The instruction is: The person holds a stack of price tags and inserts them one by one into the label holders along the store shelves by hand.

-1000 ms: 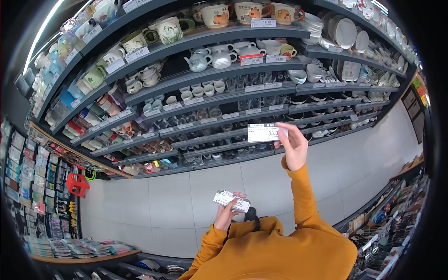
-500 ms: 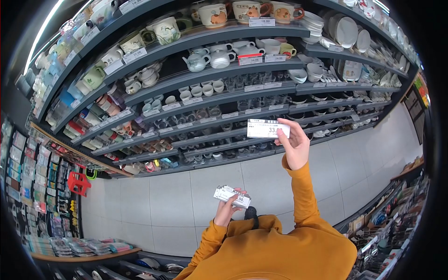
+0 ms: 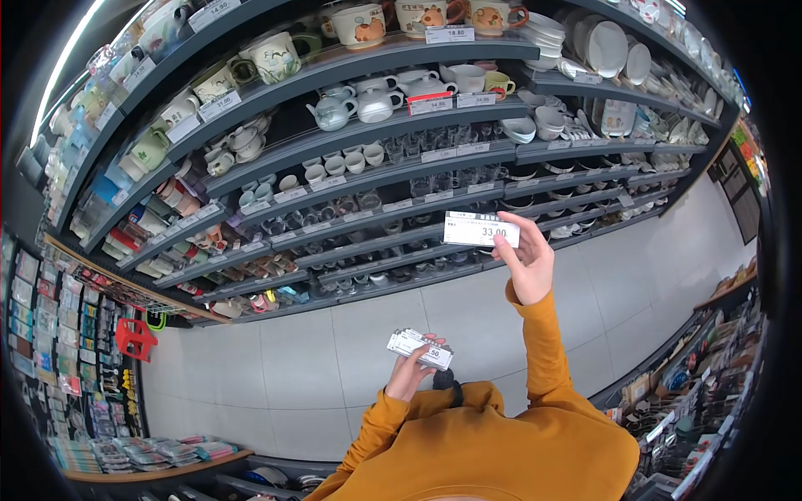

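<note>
Raised before the shelves, my right hand (image 3: 530,257) pinches the right end of a price tag (image 3: 469,231) reading 33.00 between thumb and fingers. Lower down, near my body, my left hand (image 3: 405,373) is closed around a stack of price tags (image 3: 420,348). The top tag's number ends in 50; the thumb covers part of it. Behind the raised tag, shelves hold white teapots (image 3: 380,104), small cups (image 3: 354,160) and clear glasses. Neither hand touches the shelves.
Printed mugs (image 3: 357,27) line an upper shelf, and plates (image 3: 606,48) stand at the right. A red basket-like object (image 3: 135,338) is at the left beside hanging packaged goods (image 3: 46,313). Grey floor tiles (image 3: 301,359) run between the shelf rows. More goods crowd the lower right.
The shelves have shifted slightly left in view and tilted a little. The raised tag's number now shows fully beside my thumb. Both hands keep their tags in nearly the same place.
</note>
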Available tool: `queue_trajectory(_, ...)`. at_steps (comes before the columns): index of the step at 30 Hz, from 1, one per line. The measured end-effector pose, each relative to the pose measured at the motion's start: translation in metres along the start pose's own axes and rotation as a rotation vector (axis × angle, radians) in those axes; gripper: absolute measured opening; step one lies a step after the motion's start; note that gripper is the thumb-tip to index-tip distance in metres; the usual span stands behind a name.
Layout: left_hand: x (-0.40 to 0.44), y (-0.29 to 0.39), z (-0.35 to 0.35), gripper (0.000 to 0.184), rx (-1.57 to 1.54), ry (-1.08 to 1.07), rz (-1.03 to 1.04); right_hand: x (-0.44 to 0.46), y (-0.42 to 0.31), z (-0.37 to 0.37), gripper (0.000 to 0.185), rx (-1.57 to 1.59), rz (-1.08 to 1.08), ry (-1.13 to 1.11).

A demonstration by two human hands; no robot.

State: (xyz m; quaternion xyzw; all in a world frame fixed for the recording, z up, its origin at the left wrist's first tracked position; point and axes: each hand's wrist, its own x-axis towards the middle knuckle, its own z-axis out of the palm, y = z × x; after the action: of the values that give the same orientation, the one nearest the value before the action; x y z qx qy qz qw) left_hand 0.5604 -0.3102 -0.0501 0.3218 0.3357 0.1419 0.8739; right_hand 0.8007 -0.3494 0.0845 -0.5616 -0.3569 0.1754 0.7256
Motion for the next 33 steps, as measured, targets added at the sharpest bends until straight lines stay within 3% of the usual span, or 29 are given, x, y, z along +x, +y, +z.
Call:
queue_trajectory(18,-0.011,0.016,-0.052,0.034,-0.129,0.055,0.072,-0.001,0.034,0.069,0.032,-0.018,0.125,-0.176)
queue_trajectory(27,-0.053,0.05,-0.126,0.035,-0.138,-0.011,0.099,-0.03,0.043,0.17,0.033,-0.008,0.147,-0.261)
queue_trajectory(33,-0.113,0.093,-0.221,0.037,-0.155,0.051,0.136,-0.066,0.047,0.291,0.033,0.042,0.17,-0.329)
